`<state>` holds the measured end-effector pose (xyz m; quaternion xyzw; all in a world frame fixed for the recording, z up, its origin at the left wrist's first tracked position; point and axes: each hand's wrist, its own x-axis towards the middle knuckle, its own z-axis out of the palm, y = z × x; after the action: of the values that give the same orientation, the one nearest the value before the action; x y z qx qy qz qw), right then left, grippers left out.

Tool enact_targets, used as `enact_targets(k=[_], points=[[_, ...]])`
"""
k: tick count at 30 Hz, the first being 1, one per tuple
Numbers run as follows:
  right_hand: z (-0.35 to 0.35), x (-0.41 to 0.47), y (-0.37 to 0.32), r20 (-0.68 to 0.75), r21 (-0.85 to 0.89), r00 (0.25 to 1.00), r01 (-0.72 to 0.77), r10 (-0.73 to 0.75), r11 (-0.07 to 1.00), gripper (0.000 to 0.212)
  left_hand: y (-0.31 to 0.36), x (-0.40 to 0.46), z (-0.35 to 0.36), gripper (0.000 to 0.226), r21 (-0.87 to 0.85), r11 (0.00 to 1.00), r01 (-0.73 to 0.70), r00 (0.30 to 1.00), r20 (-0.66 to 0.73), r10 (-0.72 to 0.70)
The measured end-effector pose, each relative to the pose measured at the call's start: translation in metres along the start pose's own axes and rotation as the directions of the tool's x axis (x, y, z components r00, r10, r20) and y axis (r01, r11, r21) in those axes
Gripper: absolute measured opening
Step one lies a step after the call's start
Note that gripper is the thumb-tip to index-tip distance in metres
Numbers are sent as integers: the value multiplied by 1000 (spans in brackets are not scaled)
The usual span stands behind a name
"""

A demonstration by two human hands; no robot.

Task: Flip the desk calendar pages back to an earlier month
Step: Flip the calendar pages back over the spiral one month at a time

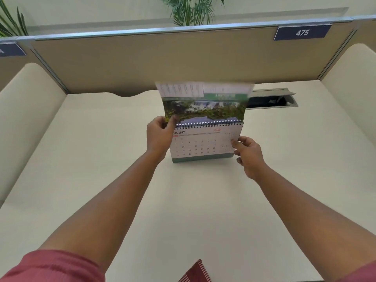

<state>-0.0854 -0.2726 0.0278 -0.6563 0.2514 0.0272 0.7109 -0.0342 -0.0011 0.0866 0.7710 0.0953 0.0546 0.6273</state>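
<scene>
Right hand (247, 154): fingers curled, thumb pressed on the right edge of the desk calendar (205, 143), steadying it. Calendar stands upright on the table (101, 180), nearer the far edge than the near one, August page facing. Left hand (159, 135): thumb and fingers pinch the lifted page (203, 102) at its left edge, above the spiral binding (209, 124); the page's top is blurred.

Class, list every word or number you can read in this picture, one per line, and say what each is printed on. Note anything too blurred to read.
"475": white on the dark sign on the partition.
"UGUST": month heading on the calendar's front page, first letter hidden by the left hand.
Date numbers up to 31: same page, faint.
Red year: too blurred.
Lifted page: text blurred.
Left-edge sign: unreadable.
</scene>
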Motion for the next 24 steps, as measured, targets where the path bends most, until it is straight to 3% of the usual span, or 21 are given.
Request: enact_targets(k=[9, 12, 16, 24], points=[[7, -2, 10, -88, -30, 990, 110, -112, 994, 12, 3, 6, 9, 21, -100, 963, 251, 962, -81, -259], [7, -1, 13, -99, -29, 989, 111, -113, 993, 14, 5, 6, 11, 18, -106, 952, 286, 955, -49, -293], [7, -2, 22, -141, -47, 987, 70, -76, 996, 31, 7, 5, 8, 31, -100, 948, 303, 951, -35, -308], [19, -10, 38, -253, -282, 961, 40, -115, 959, 16, 7, 2, 5, 33, -96, 948, 305, 951, -28, -308]])
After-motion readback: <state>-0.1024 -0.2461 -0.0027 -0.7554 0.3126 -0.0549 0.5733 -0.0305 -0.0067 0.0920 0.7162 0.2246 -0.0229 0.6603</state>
